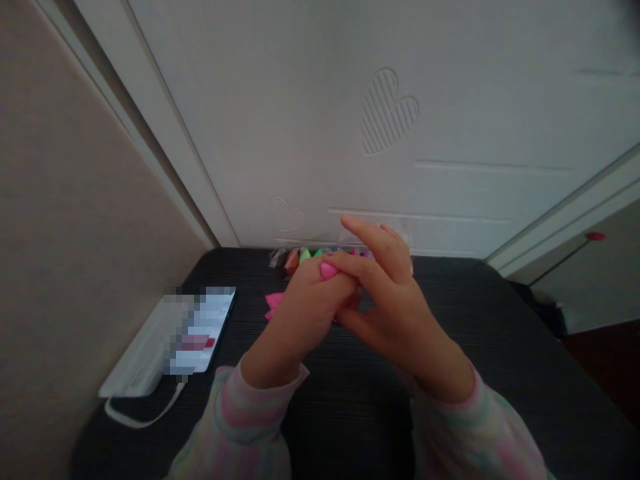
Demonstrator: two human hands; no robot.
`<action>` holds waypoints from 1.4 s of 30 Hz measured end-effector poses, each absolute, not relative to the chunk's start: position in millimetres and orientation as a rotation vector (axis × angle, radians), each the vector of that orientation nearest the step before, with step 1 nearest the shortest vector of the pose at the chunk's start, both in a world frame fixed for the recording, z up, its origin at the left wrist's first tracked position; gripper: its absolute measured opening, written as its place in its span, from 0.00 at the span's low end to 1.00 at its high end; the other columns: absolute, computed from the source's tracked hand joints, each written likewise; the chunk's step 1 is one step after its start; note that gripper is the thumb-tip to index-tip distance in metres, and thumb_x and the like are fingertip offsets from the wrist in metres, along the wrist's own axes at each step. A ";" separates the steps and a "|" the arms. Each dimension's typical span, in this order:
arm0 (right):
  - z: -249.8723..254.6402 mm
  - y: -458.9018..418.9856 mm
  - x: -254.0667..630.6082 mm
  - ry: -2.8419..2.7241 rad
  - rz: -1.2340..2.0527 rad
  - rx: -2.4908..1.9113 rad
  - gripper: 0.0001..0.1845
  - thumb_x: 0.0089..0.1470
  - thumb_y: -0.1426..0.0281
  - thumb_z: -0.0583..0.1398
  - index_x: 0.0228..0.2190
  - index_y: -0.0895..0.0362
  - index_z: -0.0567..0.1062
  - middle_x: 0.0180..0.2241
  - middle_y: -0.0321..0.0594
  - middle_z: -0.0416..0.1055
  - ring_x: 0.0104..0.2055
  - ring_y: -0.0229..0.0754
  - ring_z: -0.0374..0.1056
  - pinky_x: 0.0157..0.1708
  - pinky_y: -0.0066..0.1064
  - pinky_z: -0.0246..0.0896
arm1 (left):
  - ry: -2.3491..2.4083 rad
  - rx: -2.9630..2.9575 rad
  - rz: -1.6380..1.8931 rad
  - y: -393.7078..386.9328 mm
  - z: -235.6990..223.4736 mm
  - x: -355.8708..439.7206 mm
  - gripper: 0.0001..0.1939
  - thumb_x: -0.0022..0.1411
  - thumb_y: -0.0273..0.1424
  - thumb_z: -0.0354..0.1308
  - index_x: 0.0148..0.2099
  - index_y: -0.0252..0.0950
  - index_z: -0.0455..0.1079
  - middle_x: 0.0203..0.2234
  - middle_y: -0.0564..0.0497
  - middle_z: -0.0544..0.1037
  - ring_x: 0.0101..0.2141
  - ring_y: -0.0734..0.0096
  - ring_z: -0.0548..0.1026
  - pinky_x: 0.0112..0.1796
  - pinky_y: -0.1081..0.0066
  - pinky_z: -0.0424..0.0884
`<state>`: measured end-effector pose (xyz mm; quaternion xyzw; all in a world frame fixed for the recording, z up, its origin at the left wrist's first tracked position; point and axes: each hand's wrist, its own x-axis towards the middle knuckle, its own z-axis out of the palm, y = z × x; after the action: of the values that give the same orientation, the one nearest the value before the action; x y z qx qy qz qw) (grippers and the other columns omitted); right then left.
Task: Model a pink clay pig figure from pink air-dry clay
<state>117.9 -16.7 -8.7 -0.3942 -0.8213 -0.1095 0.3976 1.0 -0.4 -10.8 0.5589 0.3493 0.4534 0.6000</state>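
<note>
Both my hands meet above the middle of a dark table. My left hand is closed around a small pink lump of clay that shows at its fingertips. My right hand lies over the left one, fingers pressed on the same pink lump, index finger raised. Behind my hands a row of coloured clay pieces lies against the white panel. A flat pink piece rests on the table just left of my left hand. Both wrists wear pastel striped sleeves.
A phone leans on a white box with a cord at the table's left edge, by a beige wall. A white door with heart reliefs stands behind the table. A white cabinet with a red knob is at right.
</note>
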 end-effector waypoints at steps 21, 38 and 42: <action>2.0 -18.8 137.7 -2.079 -0.098 -1.026 0.20 0.51 0.69 0.56 0.48 0.56 0.63 0.48 0.44 0.66 0.52 0.43 0.60 0.52 0.42 0.54 | 0.815 1.347 1.092 -3.0 3.9 -18.3 0.12 0.48 0.29 0.62 0.38 0.36 0.72 0.32 0.49 0.79 0.31 0.70 0.76 0.32 0.74 0.71; 7.9 -25.5 127.8 -1.477 0.776 -1.014 0.08 0.47 0.67 0.61 0.33 0.53 0.74 0.31 0.35 0.71 0.30 0.35 0.67 0.30 0.28 0.65 | 0.890 1.391 1.209 -14.2 9.2 -13.6 0.09 0.51 0.29 0.60 0.37 0.39 0.73 0.32 0.52 0.79 0.33 0.72 0.76 0.33 0.75 0.71; 8.7 -27.3 127.1 -1.364 0.988 -0.914 0.07 0.46 0.69 0.62 0.31 0.52 0.74 0.27 0.33 0.70 0.29 0.34 0.67 0.28 0.26 0.65 | 0.908 1.423 1.199 -16.0 12.6 -14.8 0.06 0.51 0.29 0.61 0.35 0.39 0.74 0.25 0.54 0.78 0.26 0.74 0.75 0.27 0.77 0.70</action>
<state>127.1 -27.3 8.7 -0.3902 -0.5825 0.4217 0.5750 -14.8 -16.0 12.6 0.5911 0.3769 0.4982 0.5102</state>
